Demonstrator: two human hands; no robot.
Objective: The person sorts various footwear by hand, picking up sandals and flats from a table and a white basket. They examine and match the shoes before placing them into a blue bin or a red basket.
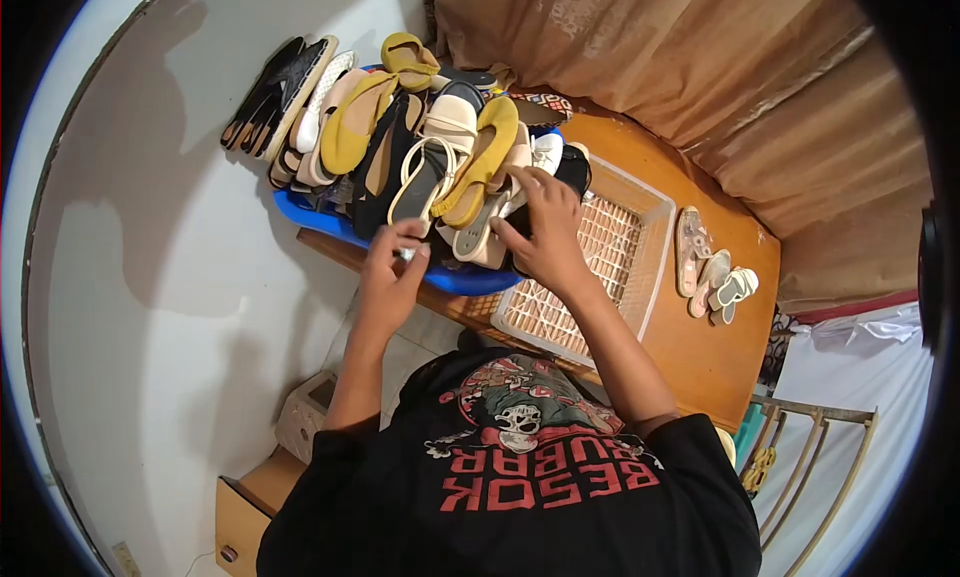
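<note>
A blue tub (300,217) heaped with several sandals and flat shoes stands on a wooden table (700,347) against the wall. My left hand (392,272) pinches the heel end of a white strappy sandal (425,177) at the tub's near rim. My right hand (545,232) rests on a grey-soled sandal (478,235) in the pile, fingers curled over it. Mustard-yellow flats (480,157) lie beside both hands.
A white plastic basket (640,227) sits to the right of the tub. Three light sandals (712,272) lie on the table's right side. A brown curtain (700,67) hangs behind. A metal rack (815,447) and a small cabinet (250,507) stand below.
</note>
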